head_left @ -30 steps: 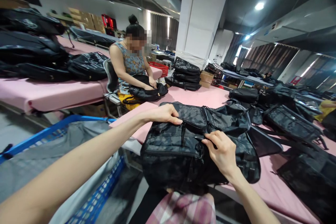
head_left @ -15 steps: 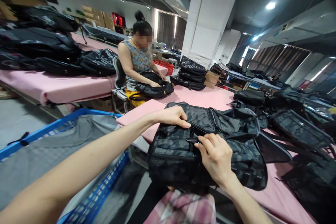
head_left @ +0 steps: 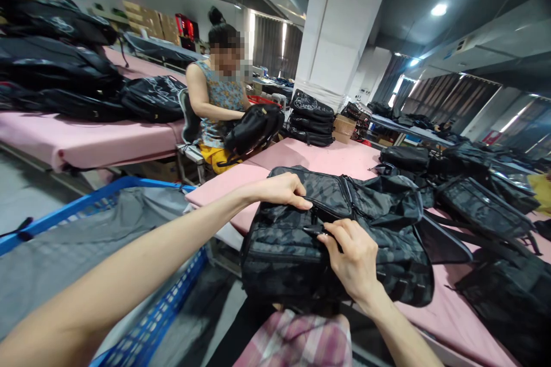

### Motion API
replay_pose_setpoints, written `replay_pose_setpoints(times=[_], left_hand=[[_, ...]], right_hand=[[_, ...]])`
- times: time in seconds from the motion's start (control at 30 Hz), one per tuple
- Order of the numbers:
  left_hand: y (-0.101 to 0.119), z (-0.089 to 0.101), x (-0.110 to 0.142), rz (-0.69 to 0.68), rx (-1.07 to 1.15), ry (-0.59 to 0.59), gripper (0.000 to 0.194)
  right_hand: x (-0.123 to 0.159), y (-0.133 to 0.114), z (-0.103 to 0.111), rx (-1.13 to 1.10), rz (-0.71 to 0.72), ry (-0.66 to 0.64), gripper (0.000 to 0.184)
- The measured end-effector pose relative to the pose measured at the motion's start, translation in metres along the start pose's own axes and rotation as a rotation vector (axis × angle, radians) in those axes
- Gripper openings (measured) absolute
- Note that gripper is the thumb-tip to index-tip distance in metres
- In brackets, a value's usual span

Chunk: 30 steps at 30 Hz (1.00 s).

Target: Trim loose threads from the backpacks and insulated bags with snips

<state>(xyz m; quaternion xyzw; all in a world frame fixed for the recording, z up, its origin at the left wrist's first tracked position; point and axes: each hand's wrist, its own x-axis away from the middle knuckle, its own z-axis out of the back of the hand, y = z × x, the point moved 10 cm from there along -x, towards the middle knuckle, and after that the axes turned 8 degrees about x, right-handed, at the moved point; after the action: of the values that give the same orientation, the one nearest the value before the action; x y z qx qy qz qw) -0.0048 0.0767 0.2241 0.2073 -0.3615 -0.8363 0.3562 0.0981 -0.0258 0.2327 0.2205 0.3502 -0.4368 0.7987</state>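
Observation:
A dark camouflage backpack (head_left: pixel 284 241) lies on the pink-covered table (head_left: pixel 456 292) right in front of me, with zipped pockets facing up. My left hand (head_left: pixel 286 190) is closed in a pinch on the edge of its upper pocket, by the zipper. Just below and to the right, my right hand (head_left: pixel 350 252) is closed around a small dark pointed tool (head_left: pixel 313 230). Its tip points left over the backpack's front; the rest is hidden in the fingers, and I cannot make out its exact kind.
A blue crate (head_left: pixel 159 298) with grey cloth stands on the floor at left. Across the table a seated person (head_left: pixel 219 92) handles a black backpack (head_left: pixel 253 129). Stacked black bags (head_left: pixel 310 120) stand by the pillar, more bags (head_left: pixel 482 200) lie at right, and another pile (head_left: pixel 55 69) is far left.
Both my hands stay nearly in place on the camouflage backpack. The person across has tilted up and raised the black backpack. The view has shifted slightly.

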Motion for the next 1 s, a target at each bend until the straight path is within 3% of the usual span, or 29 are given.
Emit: replay_pose_setpoints(times=[0.57,0.77,0.9,1.0], left_hand=[[-0.007,-0.004,-0.006,0.007,0.015,-0.079,0.047],[-0.014,-0.004,-0.014,0.039,0.048,-0.134,0.048],[-0.018,-0.007,-0.016,0.097,0.095,-0.19,0.048],[-0.016,-0.011,-0.017,0.092,0.091,-0.234,0.05]], right_hand=[[-0.002,-0.001,-0.002,-0.025,0.027,-0.024,0.012],[-0.003,0.002,-0.002,-0.16,-0.01,-0.076,0.011],[-0.009,-0.014,-0.008,-0.023,0.035,-0.114,0.022],[-0.016,-0.033,-0.015,0.054,0.133,-0.108,0.015]])
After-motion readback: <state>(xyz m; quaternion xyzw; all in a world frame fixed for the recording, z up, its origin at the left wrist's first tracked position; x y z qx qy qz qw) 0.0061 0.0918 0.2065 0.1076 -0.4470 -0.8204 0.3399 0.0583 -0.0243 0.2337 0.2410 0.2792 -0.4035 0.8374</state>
